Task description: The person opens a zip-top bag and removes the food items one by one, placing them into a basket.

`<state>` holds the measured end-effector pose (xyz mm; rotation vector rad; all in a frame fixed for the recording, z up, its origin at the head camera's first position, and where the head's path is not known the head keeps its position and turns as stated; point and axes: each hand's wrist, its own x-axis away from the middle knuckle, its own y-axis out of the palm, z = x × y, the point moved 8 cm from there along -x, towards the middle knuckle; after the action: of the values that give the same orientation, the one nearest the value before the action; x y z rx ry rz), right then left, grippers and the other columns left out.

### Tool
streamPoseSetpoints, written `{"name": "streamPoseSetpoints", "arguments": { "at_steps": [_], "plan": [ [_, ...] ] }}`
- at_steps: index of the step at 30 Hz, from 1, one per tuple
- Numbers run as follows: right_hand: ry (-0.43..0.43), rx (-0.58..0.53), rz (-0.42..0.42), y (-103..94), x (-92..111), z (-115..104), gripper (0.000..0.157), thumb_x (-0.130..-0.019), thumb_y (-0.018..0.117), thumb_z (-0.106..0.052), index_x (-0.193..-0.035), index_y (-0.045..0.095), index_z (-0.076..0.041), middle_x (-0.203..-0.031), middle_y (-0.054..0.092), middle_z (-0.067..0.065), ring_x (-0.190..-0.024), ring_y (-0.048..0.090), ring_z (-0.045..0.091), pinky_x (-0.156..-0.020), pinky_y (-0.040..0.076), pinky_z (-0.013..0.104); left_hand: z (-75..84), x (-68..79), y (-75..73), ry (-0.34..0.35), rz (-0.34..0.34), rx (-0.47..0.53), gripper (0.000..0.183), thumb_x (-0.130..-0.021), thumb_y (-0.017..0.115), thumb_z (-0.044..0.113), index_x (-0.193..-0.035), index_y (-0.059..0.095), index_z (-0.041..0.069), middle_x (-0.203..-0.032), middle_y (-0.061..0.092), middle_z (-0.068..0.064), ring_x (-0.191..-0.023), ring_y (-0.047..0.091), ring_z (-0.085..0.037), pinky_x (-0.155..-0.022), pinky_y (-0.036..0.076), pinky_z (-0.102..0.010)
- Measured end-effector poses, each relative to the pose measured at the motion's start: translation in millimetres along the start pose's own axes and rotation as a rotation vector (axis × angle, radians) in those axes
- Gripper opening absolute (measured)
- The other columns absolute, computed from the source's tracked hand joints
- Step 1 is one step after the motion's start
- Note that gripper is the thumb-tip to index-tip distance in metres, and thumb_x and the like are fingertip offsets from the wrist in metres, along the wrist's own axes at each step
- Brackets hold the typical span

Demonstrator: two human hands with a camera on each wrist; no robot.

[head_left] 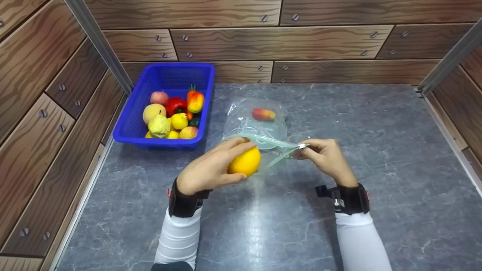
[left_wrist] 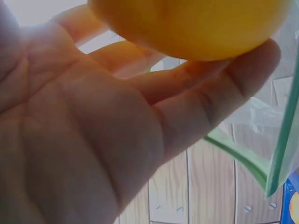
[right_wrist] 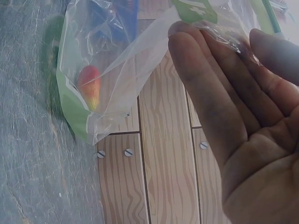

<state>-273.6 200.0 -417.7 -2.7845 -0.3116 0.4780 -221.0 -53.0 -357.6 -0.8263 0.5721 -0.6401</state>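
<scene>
My left hand grips a round yellow-orange fruit, an orange by its look, with fingers over it and thumb below. It is at the mouth of a clear zip bag with a pale green edge. In the left wrist view the orange rests against the fingers. At the right end of the bag's mouth, by the white slider, my right hand pinches the edge between thumb and fingers. A red-and-yellow mango-like fruit lies within the bag's outline; the right wrist view shows this fruit through the film.
A blue plastic basket stands at the back left with several toy fruits and vegetables, among them a red pepper and a carrot. Wood-patterned walls border the grey marbled table at the back and sides.
</scene>
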Motion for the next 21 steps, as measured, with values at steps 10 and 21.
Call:
{"name": "streamPoseSetpoints", "arguments": {
  "at_steps": [10, 21],
  "plan": [
    [-0.005, -0.021, 0.006, 0.2, -0.8, -0.3, 0.010, -0.093, 0.065, 0.013, -0.098, 0.074, 0.013, -0.085, 0.074, 0.027, -0.075, 0.075, 0.009, -0.072, 0.063, 0.029, 2.7, 4.3, -12.8, 0.071, 0.067, 0.105, 0.069, -0.091, 0.079, 0.022, -0.153, 0.049, 0.011, -0.154, 0.048, -0.010, -0.133, 0.053, -0.023, -0.113, 0.045, -0.039],
    [-0.004, -0.023, 0.013, 0.7, -0.9, -2.0, 0.010, -0.093, 0.065, 0.012, -0.096, 0.075, 0.012, -0.085, 0.074, 0.026, -0.074, 0.074, 0.009, -0.071, 0.063, 0.029, -2.7, 12.7, -34.6, 0.104, 0.232, 0.152, 0.071, -0.090, 0.081, 0.023, -0.153, 0.049, 0.013, -0.154, 0.048, -0.008, -0.135, 0.053, -0.024, -0.111, 0.046, -0.044]
  ]
}}
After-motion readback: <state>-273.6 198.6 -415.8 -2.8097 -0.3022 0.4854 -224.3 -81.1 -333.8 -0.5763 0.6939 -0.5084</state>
